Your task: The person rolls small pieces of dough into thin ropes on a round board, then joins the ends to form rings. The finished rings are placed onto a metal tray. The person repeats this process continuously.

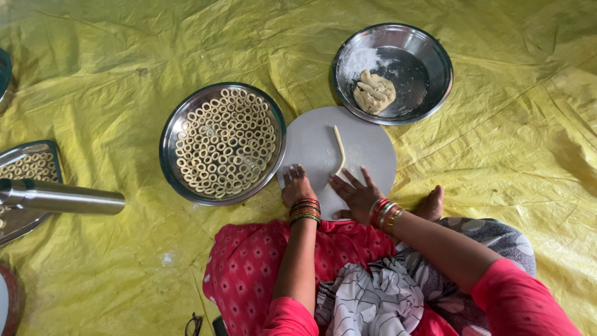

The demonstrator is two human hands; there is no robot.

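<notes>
A thin rope of pale dough (339, 149) lies on a round grey board (367, 146) in front of me. My right hand (354, 194) rests flat on the board's near edge, fingers spread, its fingertips at the near end of the rope. Beside it, my left hand (297, 185) presses palm down on the board's near left edge, holding nothing. A steel plate (170, 137) left of the board is filled with several small dough rings (225, 140). Behind the board, a steel bowl (435, 56) holds a dough lump (374, 91) and some flour.
Everything sits on a crumpled yellow sheet (497, 155) on the floor. At the far left, a steel tray (53, 152) with more rings lies under a steel cylinder (62, 198). My bare foot (432, 204) rests right of the board, my knees below it.
</notes>
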